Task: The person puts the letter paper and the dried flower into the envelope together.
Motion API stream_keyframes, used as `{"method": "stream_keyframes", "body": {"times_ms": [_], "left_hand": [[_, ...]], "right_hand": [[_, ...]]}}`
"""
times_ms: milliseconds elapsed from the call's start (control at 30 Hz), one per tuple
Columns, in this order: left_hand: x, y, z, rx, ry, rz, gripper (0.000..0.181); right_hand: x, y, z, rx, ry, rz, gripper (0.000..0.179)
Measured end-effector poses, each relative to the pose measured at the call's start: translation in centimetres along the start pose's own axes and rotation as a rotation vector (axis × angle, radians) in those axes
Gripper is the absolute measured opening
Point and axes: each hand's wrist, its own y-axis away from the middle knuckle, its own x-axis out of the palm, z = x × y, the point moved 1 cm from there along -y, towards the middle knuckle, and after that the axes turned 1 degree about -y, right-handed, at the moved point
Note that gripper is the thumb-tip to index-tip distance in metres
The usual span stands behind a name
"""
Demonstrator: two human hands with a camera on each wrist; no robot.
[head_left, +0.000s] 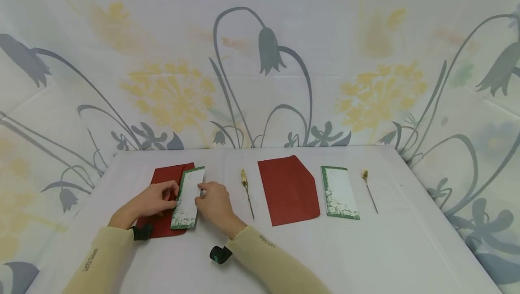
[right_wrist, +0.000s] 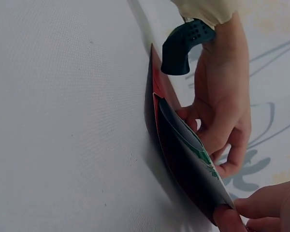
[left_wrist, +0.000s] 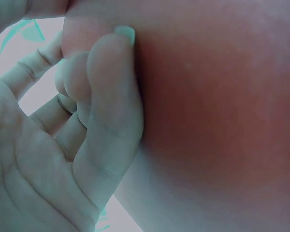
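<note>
A red envelope (head_left: 166,175) lies at the left of the table, overlapped on its right by a white card (head_left: 189,197) with a green floral border. My left hand (head_left: 150,201) is over the envelope, thumb and fingers curled beside the card's left edge. In the left wrist view they pinch a red surface, the envelope (left_wrist: 208,106). On the other side, my right hand (head_left: 216,203) pinches the card's right edge. The right wrist view has the card (right_wrist: 195,145) and envelope seen edge-on, tilted off the table. How far the card overlaps the envelope inside is hidden.
A dried flower stem (head_left: 246,190) lies right of my right hand. Farther right are a second red envelope (head_left: 288,190), another floral card (head_left: 340,190) and a second dried flower (head_left: 369,188). White cloth covers the table (head_left: 390,249); a patterned curtain (head_left: 260,104) hangs behind.
</note>
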Motion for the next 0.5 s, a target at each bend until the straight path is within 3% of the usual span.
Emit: {"method": "stream_keyframes", "body": {"times_ms": [500], "left_hand": [[-0.13, 0.03, -0.45, 0.001, -0.012, 0.009, 0.021]], "right_hand": [[0.61, -0.11, 0.13, 0.025, 0.021, 0.022, 0.031]]}}
